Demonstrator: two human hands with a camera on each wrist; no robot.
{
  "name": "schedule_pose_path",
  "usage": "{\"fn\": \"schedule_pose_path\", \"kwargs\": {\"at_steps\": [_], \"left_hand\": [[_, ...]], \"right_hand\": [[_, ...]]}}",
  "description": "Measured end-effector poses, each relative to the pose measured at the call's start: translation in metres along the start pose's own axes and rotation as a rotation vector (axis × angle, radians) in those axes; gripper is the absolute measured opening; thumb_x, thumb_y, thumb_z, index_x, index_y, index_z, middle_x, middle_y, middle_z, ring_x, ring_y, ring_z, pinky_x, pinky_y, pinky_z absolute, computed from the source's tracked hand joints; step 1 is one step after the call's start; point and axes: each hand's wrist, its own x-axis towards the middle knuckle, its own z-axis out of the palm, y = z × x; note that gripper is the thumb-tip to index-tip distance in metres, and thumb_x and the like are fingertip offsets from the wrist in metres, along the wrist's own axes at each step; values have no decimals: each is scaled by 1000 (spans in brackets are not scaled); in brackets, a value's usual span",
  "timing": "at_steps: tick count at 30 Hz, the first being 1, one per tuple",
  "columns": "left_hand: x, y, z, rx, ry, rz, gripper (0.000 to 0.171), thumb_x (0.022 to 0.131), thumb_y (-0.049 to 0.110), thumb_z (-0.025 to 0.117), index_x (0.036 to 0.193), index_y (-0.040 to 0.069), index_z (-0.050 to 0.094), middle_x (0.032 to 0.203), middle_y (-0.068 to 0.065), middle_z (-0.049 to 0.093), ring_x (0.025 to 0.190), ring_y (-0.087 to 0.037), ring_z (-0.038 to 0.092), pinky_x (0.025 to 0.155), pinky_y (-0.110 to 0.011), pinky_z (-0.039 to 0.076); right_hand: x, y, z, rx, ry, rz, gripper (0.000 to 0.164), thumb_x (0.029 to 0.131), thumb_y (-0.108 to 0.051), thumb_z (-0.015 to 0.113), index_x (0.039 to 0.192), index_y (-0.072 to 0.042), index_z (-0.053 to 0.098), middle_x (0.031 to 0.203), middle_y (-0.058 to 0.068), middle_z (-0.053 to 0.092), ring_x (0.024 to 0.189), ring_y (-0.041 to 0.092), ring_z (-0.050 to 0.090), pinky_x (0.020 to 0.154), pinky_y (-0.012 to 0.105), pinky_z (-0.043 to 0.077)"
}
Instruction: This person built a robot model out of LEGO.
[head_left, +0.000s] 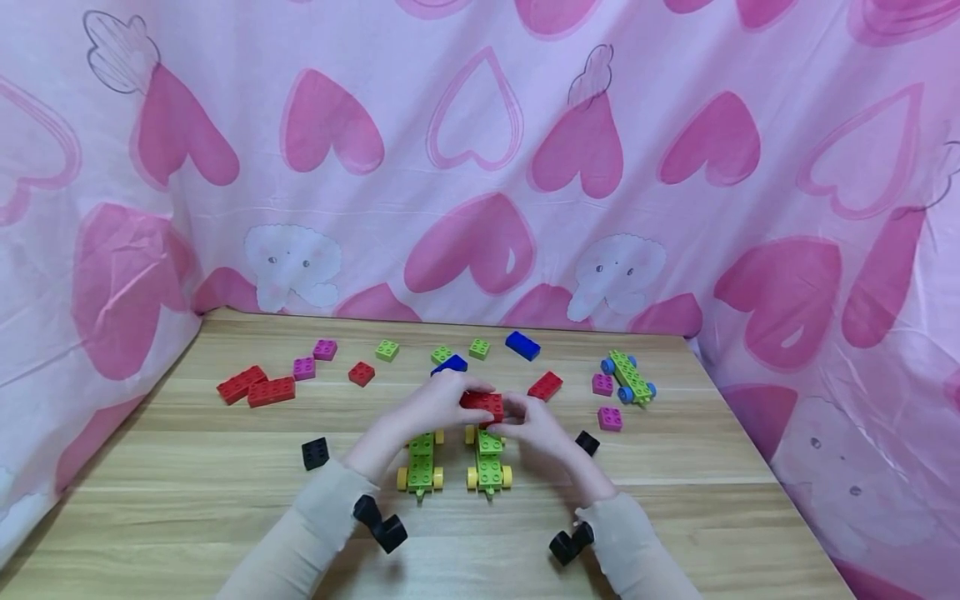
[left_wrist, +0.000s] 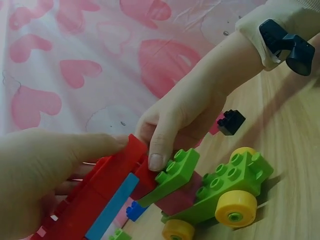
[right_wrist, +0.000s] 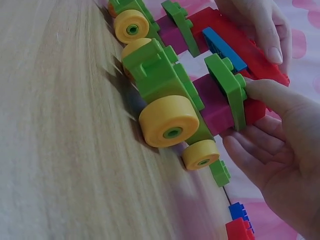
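Observation:
Two green wheeled toy bases with yellow wheels stand side by side at the table's middle. Each carries a magenta brick with a green brick on top. Red bricks span the two bases, and a light-blue piece sits against their underside. My left hand grips the red bricks with its thumb along them. At the right base, my right hand pinches a red brick between thumb and fingers. The fingers partly hide the joints between bricks.
A third green base with blue wheels stands at the right. Loose red bricks, magenta bricks, green bricks and a blue brick lie across the back. A black brick lies left of the hands.

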Motion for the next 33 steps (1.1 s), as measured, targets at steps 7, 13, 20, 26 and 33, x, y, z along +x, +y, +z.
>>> {"fn": "schedule_pose_path", "kwargs": {"at_steps": [7, 13, 20, 26, 33], "left_hand": [[1, 3, 4, -40, 32, -8, 31, 89, 21, 73, 116, 7, 72, 110, -6, 74, 93, -12, 66, 74, -23, 56], [1, 5, 4, -40, 29, -27, 30, 89, 21, 73, 116, 8, 72, 110, -7, 74, 93, -13, 66, 75, -26, 56], [1, 6, 4, -30, 25, -25, 30, 88, 20, 73, 116, 7, 73, 109, -7, 74, 93, -14, 66, 74, -26, 57], [2, 7, 4, -16, 10, -33, 31, 90, 21, 72, 117, 7, 72, 112, -8, 73, 96, -16, 67, 76, -27, 57], [2, 5, 5, 11, 26, -2, 30, 88, 20, 74, 115, 7, 73, 108, -8, 73, 96, -17, 67, 75, -26, 56]], "right_hand": [[1, 5, 2, 96, 4, 20, 37, 90, -17, 70, 125, -7, 63, 117, 9, 69, 107, 16, 64, 95, 28, 51], [2, 7, 2, 105, 8, 12, 37, 90, -17, 70, 124, -6, 64, 117, 10, 70, 107, 16, 65, 94, 27, 50], [1, 6, 1, 61, 8, 18, 36, 90, -17, 70, 124, -6, 64, 116, 10, 70, 107, 17, 65, 95, 28, 50], [2, 6, 1, 71, 12, 49, 34, 90, -18, 70, 123, -8, 66, 115, 7, 70, 106, 16, 64, 95, 28, 50], [3, 4, 1, 64, 3, 43, 35, 90, -18, 70, 122, -4, 66, 113, 10, 71, 104, 17, 65, 95, 29, 50]]}}
